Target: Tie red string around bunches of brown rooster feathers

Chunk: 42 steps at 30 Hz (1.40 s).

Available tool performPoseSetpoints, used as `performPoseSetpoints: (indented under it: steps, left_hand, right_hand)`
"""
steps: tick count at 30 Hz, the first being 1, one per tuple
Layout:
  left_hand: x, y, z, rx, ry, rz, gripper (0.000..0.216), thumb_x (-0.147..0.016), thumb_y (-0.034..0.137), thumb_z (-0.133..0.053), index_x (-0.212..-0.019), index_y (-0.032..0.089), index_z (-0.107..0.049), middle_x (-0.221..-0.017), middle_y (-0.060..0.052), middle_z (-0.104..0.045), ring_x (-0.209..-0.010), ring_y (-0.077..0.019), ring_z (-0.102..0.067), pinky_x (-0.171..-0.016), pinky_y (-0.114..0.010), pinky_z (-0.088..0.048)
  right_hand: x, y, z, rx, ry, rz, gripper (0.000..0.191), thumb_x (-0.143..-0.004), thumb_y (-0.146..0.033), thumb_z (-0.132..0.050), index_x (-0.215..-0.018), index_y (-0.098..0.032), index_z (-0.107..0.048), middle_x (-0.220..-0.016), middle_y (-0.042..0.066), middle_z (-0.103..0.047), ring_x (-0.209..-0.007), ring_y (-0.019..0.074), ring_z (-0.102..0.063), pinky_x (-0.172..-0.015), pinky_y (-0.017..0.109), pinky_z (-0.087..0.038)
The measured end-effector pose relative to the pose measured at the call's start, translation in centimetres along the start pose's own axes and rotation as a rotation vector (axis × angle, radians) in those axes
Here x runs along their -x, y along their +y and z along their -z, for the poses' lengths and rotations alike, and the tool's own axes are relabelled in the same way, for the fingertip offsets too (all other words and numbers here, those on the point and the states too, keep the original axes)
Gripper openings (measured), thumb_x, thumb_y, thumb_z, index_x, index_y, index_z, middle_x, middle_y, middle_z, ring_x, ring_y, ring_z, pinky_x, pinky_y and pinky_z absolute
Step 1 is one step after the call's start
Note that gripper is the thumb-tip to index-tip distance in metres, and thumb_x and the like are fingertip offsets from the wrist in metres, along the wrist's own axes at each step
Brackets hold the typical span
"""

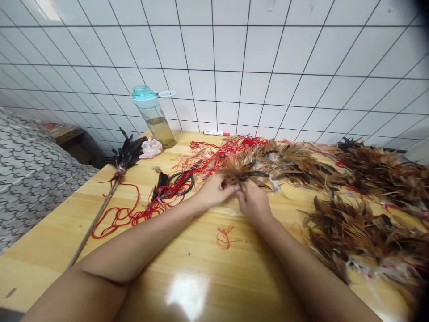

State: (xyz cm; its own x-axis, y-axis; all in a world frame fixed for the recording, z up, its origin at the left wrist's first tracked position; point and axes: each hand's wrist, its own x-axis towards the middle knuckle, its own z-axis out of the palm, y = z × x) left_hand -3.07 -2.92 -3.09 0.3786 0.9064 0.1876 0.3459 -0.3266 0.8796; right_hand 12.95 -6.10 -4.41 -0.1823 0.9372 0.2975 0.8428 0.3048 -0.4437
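Both hands meet over the middle of the wooden table (161, 273). My left hand (216, 191) is closed around the base of a bunch of brown feathers (239, 164), whose tips fan out away from me. Beside it, my right hand (254, 200) pinches the same base, its fingers touching those of the left. The quill ends are mostly hidden by my fingers. Just behind the hands lies a tangle of red string (217, 154). A small loose coil of red thread (225, 237) rests on the wood nearer to me.
Piles of brown feathers (365, 232) cover the right side. At left, a stick with black feathers (125, 152) tied on its end lies near black-handled scissors (181, 182). A water bottle (157, 123), crumpled plastic (151, 147) and a red marker (216, 133) stand or lie by the tiled wall.
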Motion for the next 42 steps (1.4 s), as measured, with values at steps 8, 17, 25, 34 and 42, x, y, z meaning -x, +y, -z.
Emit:
performPoseSetpoints:
  steps: [8,17,25,34,42]
  left_hand:
    - [0.1,-0.3,-0.7,0.143,0.032,0.0,0.021,-0.076,0.033,-0.065,-0.086,0.015,-0.066,-0.079,-0.005,-0.07,-0.078,-0.0182,-0.063,-0.072,-0.03,-0.051]
    - [-0.2,0.7,0.6,0.042,0.045,-0.095,0.03,-0.081,0.034,-0.058,-0.103,0.013,-0.061,-0.099,-0.009,-0.068,-0.089,-0.0189,-0.063,-0.08,-0.031,-0.049]
    - [0.0,0.4,1.2,-0.209,0.045,-0.067,0.027,-0.083,0.036,-0.052,-0.099,0.017,-0.062,-0.088,-0.004,-0.065,-0.074,-0.0148,-0.056,-0.067,-0.026,-0.044]
    - [0.0,-0.9,1.2,-0.338,-0.054,-0.032,0.029,-0.082,0.039,-0.047,-0.094,0.019,-0.064,-0.086,-0.003,-0.067,-0.073,-0.0162,-0.054,-0.066,-0.026,-0.039]
    - [0.4,-0.4,0.9,-0.403,-0.045,-0.006,0.029,-0.079,0.038,-0.048,-0.093,0.019,-0.064,-0.086,-0.003,-0.068,-0.073,-0.0174,-0.056,-0.067,-0.026,-0.039]
  right_hand:
    - [-0.4,0.7,0.0,-0.106,0.033,0.077,0.015,-0.085,-0.017,-0.046,-0.074,-0.02,-0.056,-0.079,0.005,-0.058,-0.075,0.0186,-0.053,-0.065,0.028,-0.038]
    - [-0.5,-0.1,3.0,-0.28,0.081,-0.025,0.014,-0.084,-0.024,-0.052,-0.073,-0.02,-0.06,-0.075,0.003,-0.061,-0.073,0.017,-0.055,-0.069,0.028,-0.041]
    - [4.3,1.3,15.2,-0.168,0.266,-0.208,0.023,-0.079,-0.039,-0.059,-0.083,-0.02,-0.07,-0.076,0.002,-0.067,-0.075,0.0209,-0.059,-0.073,0.034,-0.044]
    - [16.7,9.8,21.8,0.376,0.141,-0.797,0.034,-0.08,-0.049,-0.049,-0.071,-0.02,-0.065,-0.056,0.003,-0.057,-0.059,0.02,-0.053,-0.057,0.031,-0.037]
    - [19.6,13.0,18.4,0.486,-0.049,-1.004,0.041,-0.087,-0.05,-0.041,-0.087,-0.018,-0.067,-0.083,0.013,-0.071,-0.08,0.0261,-0.064,-0.063,0.031,-0.041]
